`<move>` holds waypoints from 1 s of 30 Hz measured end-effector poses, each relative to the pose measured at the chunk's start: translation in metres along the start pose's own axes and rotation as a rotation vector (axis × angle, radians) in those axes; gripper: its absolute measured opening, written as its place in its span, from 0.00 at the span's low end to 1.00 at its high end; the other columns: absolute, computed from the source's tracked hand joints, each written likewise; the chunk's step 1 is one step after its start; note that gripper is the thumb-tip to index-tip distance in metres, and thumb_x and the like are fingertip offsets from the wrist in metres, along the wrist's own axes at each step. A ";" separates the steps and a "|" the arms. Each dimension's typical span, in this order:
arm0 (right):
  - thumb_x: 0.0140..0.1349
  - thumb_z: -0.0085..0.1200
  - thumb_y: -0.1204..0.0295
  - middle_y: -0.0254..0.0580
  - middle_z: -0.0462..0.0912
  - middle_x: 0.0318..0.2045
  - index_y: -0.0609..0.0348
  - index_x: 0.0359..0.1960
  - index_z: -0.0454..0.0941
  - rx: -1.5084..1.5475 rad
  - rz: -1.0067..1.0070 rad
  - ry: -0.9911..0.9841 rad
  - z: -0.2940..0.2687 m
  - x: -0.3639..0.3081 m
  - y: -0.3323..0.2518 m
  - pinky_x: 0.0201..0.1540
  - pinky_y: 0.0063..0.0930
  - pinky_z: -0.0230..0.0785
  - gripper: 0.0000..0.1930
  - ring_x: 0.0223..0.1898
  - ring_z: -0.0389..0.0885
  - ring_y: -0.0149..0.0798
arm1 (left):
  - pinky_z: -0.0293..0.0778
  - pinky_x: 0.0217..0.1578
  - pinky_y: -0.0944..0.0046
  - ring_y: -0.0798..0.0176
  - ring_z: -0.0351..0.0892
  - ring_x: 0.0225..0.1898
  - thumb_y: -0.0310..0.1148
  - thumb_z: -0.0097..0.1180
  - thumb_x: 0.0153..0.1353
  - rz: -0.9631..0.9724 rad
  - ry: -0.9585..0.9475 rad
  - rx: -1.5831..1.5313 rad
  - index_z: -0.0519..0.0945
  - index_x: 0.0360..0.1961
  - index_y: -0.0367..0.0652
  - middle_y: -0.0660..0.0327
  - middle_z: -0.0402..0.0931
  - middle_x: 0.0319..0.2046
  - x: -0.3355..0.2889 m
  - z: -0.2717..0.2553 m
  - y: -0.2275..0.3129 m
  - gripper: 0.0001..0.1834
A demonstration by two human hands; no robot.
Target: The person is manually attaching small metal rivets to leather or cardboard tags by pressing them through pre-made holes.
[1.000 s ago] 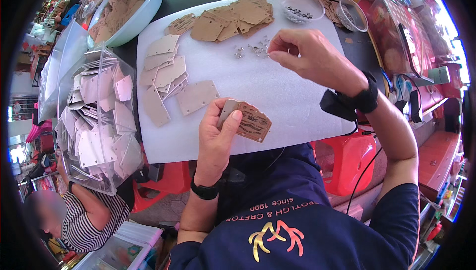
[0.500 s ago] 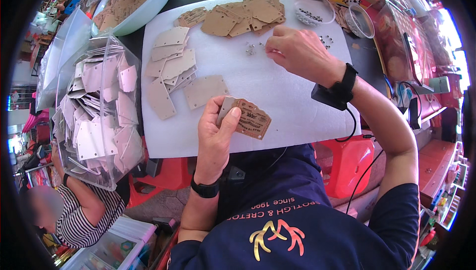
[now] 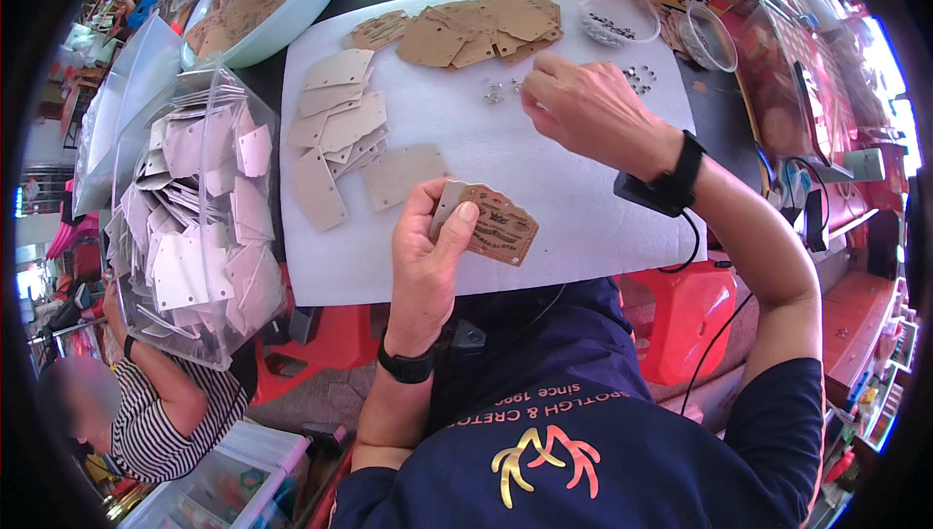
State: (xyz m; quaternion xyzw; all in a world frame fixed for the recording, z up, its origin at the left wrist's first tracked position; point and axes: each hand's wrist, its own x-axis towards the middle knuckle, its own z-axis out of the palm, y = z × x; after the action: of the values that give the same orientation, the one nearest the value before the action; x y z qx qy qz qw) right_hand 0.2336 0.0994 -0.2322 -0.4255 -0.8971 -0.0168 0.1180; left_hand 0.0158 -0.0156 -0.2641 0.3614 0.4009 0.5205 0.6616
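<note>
My left hand grips a small stack of brown printed card tags over the near part of a white board. My right hand reaches across the board, its fingertips pinched down among small metal eyelets lying loose there; whether it holds one I cannot tell. Grey card tags lie fanned on the board's left side, one single grey tag just beyond my left thumb. A heap of brown tags sits at the far edge.
A clear plastic bin full of bagged white tags stands at left. A pale bowl of brown tags is at far left, two clear round tubs at far right. Red stools below. A person in stripes sits lower left.
My right hand has drawn nearer and to the left, onto the loose eyelets. My left hand keeps the brown tags in the same grip, shifted slightly.
</note>
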 end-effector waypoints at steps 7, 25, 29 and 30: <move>0.59 0.54 0.70 0.43 0.76 0.31 0.61 0.28 0.76 -0.035 -0.078 -0.186 0.000 -0.022 -0.010 0.29 0.40 0.72 0.07 0.28 0.79 0.47 | 0.70 0.45 0.73 0.76 0.73 0.41 0.29 0.52 0.69 0.031 0.000 0.033 0.71 0.50 0.36 0.64 0.76 0.41 0.002 0.007 0.001 0.12; 0.60 0.52 0.73 0.45 0.74 0.30 0.62 0.29 0.76 0.077 0.066 -0.012 0.010 -0.043 -0.019 0.31 0.40 0.70 0.05 0.29 0.78 0.48 | 0.73 0.40 0.73 0.78 0.74 0.38 0.29 0.52 0.69 -0.007 0.002 0.074 0.70 0.51 0.39 0.65 0.76 0.38 0.003 0.020 0.001 0.12; 0.60 0.53 0.73 0.44 0.74 0.30 0.61 0.29 0.76 0.164 0.081 0.054 0.015 -0.044 -0.018 0.31 0.41 0.69 0.05 0.29 0.78 0.48 | 0.73 0.40 0.73 0.78 0.74 0.37 0.29 0.52 0.69 0.020 0.007 0.116 0.70 0.50 0.39 0.66 0.76 0.38 0.004 0.016 -0.001 0.12; 0.57 0.52 0.74 0.46 0.75 0.30 0.62 0.28 0.76 0.177 0.112 0.049 0.013 -0.043 -0.018 0.31 0.41 0.71 0.04 0.29 0.79 0.50 | 0.73 0.40 0.73 0.78 0.74 0.37 0.29 0.52 0.69 0.021 0.005 0.125 0.70 0.50 0.39 0.66 0.76 0.38 0.004 0.017 0.001 0.12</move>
State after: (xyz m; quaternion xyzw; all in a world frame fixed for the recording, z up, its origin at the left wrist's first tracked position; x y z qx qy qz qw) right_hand 0.2432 0.0566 -0.2534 -0.4624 -0.8667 0.0587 0.1779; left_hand 0.0316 -0.0127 -0.2568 0.4051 0.4304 0.5021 0.6313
